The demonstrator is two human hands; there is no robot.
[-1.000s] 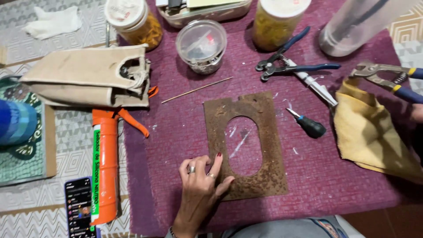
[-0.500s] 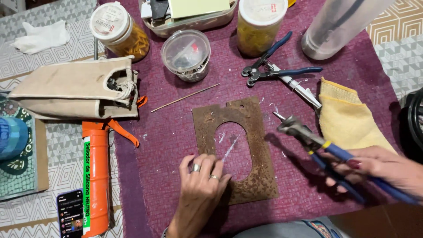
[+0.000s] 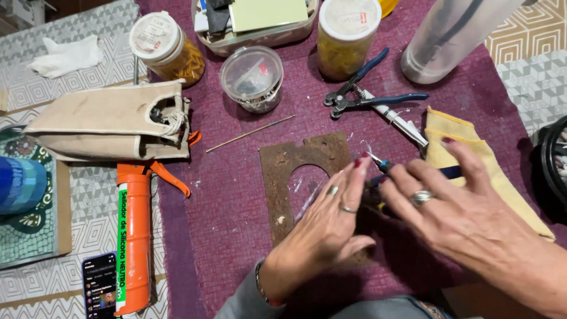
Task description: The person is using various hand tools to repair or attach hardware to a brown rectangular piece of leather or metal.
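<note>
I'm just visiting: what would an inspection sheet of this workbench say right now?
Surface: purple mat over patterned tiles.
Job's things: rusty plate with oval hole, flat on the mat; pliers with blue handles over it.
Clutter: orange caulking gun, canvas pouch, jars, blue cutters, yellow cloth, phone.
Grips: left hand rests on the plate; right hand at the pliers.
Cables: nothing seen.
Surroundings: tiled floor.

Rusty plate (image 3: 282, 171) with oval cutout, flat, mid-cloth.
</note>
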